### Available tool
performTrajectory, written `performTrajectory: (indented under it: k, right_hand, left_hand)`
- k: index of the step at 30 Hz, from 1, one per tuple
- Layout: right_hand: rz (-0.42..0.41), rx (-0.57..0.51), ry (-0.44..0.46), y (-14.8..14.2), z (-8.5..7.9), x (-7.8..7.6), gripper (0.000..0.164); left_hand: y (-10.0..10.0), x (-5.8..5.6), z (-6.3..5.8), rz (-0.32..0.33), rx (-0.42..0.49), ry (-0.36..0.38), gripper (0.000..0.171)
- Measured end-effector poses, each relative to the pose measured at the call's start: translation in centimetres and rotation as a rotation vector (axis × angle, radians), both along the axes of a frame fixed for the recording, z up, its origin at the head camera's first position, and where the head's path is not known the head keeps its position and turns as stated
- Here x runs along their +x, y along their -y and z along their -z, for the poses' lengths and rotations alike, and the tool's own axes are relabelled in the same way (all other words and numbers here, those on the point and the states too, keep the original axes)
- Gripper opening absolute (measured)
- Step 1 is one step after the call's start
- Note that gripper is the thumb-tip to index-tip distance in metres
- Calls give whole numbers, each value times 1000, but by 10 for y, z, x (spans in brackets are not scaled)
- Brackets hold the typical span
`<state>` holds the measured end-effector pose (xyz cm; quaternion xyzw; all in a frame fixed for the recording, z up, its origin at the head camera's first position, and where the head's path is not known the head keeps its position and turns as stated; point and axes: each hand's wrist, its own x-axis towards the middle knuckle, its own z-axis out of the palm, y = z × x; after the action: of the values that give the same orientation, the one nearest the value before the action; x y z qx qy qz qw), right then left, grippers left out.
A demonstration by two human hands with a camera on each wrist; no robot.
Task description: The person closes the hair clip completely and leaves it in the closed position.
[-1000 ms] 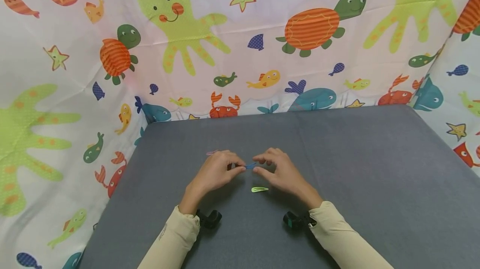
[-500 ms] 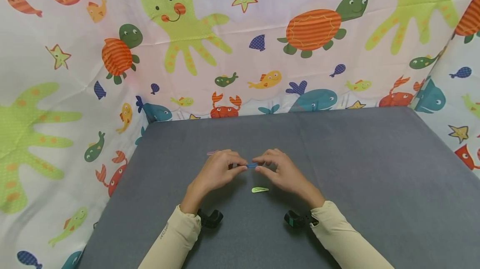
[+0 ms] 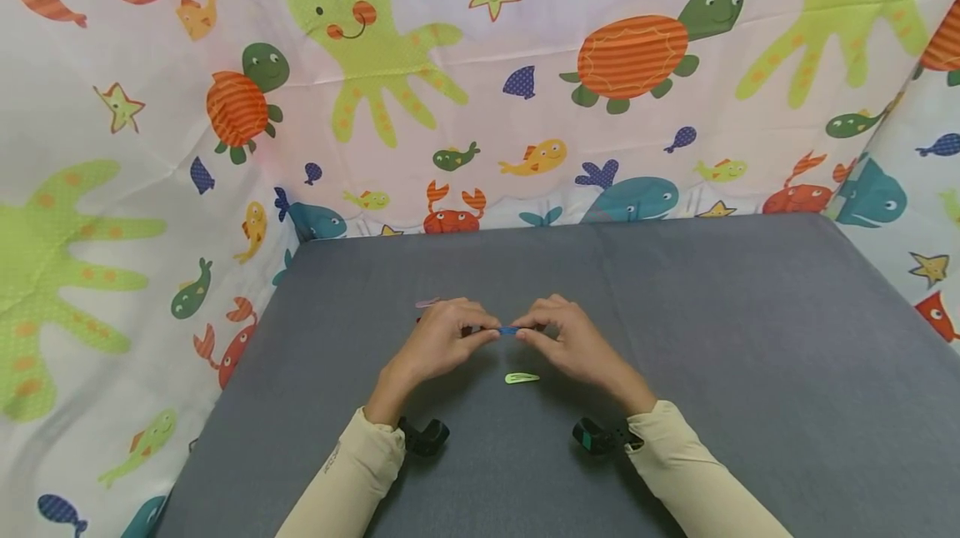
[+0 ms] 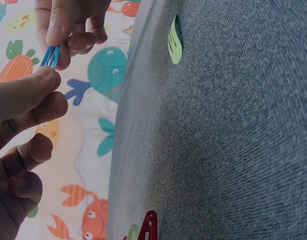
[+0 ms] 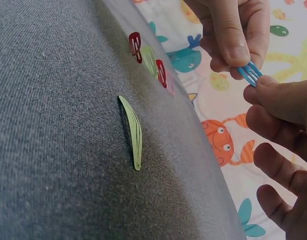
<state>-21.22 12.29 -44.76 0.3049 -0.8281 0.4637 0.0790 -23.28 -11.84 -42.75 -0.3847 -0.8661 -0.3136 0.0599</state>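
A blue snap hair clip is held above the table between both hands. My left hand pinches one end of it between thumb and forefinger, and my right hand pinches the other end the same way. In the right wrist view the blue clip shows its slotted middle between the two thumbs. Below the hands, a light green hair clip lies on the table, its slender shape also plain in the right wrist view.
Beyond the left hand, a row of clips lies on the grey table: a dark red clip, a pale green clip, a second red clip and a pink clip. A sea-animal curtain borders the table.
My right thumb and forefinger have closed onto the free end of the blue hair clip, which only the left hand gripped before. Both hands stay in nearly the same place.
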Motion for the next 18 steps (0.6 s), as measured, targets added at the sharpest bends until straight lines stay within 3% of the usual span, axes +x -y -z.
performTrajectory:
  k: [18]
  right_hand:
    - [-52, -4, -24, -4, -2, -2, 11]
  left_hand:
    - [0, 0, 1, 54, 15, 39, 10]
